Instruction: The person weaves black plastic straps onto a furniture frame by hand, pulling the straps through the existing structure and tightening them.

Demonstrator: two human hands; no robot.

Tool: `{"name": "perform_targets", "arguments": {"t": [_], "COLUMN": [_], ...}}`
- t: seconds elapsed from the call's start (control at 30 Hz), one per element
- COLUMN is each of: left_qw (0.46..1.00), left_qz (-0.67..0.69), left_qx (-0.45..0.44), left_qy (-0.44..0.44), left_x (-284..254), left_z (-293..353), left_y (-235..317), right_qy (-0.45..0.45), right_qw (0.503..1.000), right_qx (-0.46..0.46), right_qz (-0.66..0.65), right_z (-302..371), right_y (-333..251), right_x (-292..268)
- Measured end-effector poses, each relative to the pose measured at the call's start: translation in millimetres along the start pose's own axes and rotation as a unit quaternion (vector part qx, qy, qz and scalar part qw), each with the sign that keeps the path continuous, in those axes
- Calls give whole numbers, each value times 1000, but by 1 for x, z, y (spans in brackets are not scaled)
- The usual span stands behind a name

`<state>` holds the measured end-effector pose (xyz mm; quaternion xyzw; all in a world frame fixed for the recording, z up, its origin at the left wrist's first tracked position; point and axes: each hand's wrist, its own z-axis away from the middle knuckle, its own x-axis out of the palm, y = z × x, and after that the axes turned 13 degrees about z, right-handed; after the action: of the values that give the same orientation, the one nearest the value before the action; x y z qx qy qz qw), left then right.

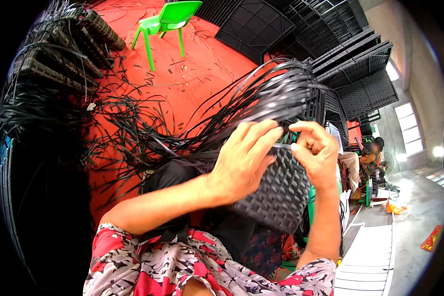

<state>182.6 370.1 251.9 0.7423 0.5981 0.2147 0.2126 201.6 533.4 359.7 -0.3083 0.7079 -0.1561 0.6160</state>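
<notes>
Pretty bright over on the right tbh: plain greyish wall (429,84), glowing window (409,129), shiny grey floor (413,219). Left side's red floor (175,91), with a lime green chair (179,12) far back.

Green chair (170,16) on red floor (204,61), bright window (407,123), distant person (368,160)

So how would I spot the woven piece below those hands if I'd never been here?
From the red floor, follow the loose black strips to the person's left hand and right hand. Between and below them sits a dark woven panel. Its tight, bumpy weave differs from the loose strips, and, unlike the black panels farther off, it lies between the forearms.
</notes>
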Motion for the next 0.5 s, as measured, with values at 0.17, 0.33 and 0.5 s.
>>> {"name": "perform_targets", "arguments": {"t": [0.17, 0.33, 0.5], "left_qw": [996, 986, 957], "left_qz": [40, -13, -23], "left_qx": [-18, 33, -82], "left_qy": [-78, -161, -278], "left_x": [15, 33, 35], "left_z": [-15, -37, -37], "left_y": [-53, -60, -70], "right_qy": [255, 286, 271], "right_qw": [965, 955, 953], "right_qx": [-51, -77, -95], "right_qz": [-23, 10, -94], "right_z": [16, 16, 22], "right_y": [39, 62, 63], "right_x": [29, 24, 23]}}
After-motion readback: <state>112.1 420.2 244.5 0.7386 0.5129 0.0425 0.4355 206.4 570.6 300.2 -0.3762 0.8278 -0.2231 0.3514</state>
